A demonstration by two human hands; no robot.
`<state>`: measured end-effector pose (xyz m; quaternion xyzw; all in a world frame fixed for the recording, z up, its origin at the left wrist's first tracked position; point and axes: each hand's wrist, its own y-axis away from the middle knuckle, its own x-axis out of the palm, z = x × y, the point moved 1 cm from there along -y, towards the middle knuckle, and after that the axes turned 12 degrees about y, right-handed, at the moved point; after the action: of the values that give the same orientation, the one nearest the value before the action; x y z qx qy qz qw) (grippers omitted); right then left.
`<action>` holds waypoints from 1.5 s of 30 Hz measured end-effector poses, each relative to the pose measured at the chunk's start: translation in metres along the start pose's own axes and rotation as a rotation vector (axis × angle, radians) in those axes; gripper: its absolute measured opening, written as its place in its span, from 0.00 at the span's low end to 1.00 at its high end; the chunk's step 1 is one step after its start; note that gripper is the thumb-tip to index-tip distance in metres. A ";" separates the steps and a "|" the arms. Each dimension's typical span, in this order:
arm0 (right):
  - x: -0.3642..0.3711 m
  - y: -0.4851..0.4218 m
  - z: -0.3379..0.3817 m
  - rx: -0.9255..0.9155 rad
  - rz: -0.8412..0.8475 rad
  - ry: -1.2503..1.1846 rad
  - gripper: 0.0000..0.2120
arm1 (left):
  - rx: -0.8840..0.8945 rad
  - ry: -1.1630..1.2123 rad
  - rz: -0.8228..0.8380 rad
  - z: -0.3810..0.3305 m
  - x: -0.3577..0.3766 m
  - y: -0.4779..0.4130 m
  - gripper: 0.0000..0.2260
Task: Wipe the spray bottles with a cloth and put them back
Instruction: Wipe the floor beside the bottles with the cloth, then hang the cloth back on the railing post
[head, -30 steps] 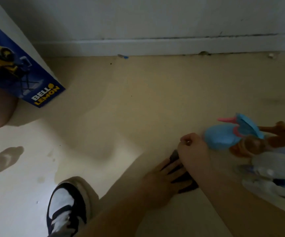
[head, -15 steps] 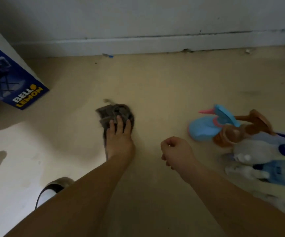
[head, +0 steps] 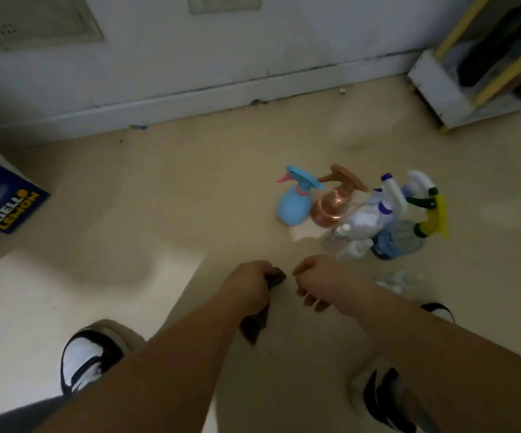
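Since half a second earlier, the cloth (head: 254, 328) has left the floor (head: 165, 195), where the left hand (head: 248, 287) pressed it flat. It now hangs bunched from that hand, drawn back beside the right hand (head: 321, 281).

Far left: a blue cardboard box (head: 9, 207) with a white upper face, printed "BELLO" in white and "LEMON" in yellow.

Lower left: a white shoe (head: 85, 362) with black trim.

Centre: the left hand's fingers are clenched round the dark grey, soft, crumpled cloth. One tuft shows past the knuckles and a tail hangs below the wrist. Just beside it, not touching, the right hand's fingers (head: 312, 301) are loosely curled and grasp nothing.

Right of centre: the spray bottles (head: 354, 248) are clustered on the smooth beige floor, near the hands but untouched.
- a rounded matte blue bottle (head: 293, 210) with a pink nozzle
- a glossy copper-coloured bottle (head: 331, 209) with a bulbous base
- a white bottle (head: 364, 220) with a purple collar
- a clear bottle (head: 409, 242) with a yellow trigger

Their labels cannot be read.

Upper right: a white rack (head: 440, 89) with yellow rails, against the pale wall (head: 315, 32).
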<state>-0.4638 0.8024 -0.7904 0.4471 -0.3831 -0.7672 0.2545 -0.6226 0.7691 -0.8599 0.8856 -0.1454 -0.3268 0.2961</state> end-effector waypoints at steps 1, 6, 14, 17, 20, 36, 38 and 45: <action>-0.006 0.013 0.000 0.004 -0.003 -0.022 0.12 | -0.007 0.014 0.001 -0.012 -0.011 0.010 0.16; -0.016 0.079 -0.003 -0.092 -0.009 -0.185 0.34 | -0.045 0.129 0.110 -0.081 -0.050 0.068 0.11; -0.040 0.094 -0.007 -0.073 -0.043 -0.421 0.15 | -0.039 0.211 0.092 -0.147 -0.070 0.086 0.07; -0.068 0.080 -0.011 0.037 -0.104 -0.571 0.12 | -0.059 0.303 0.149 -0.165 -0.077 0.073 0.06; -0.107 0.084 -0.012 0.098 -0.074 -0.790 0.11 | -0.038 0.326 0.178 -0.195 -0.088 0.064 0.10; -0.328 0.448 0.017 0.199 -0.371 -1.238 0.07 | 0.146 0.268 0.288 -0.514 -0.203 0.313 0.10; -0.340 0.506 0.016 0.223 -0.406 -1.295 0.09 | 0.177 0.225 0.333 -0.549 -0.215 0.359 0.11; -0.321 0.671 -0.027 0.275 -0.667 -1.472 0.11 | 0.396 0.031 0.594 -0.617 -0.194 0.487 0.09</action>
<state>-0.2572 0.6405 -0.0940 -0.0535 -0.3896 -0.8458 -0.3606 -0.3876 0.7403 -0.0850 0.8498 -0.4525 -0.1786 0.2030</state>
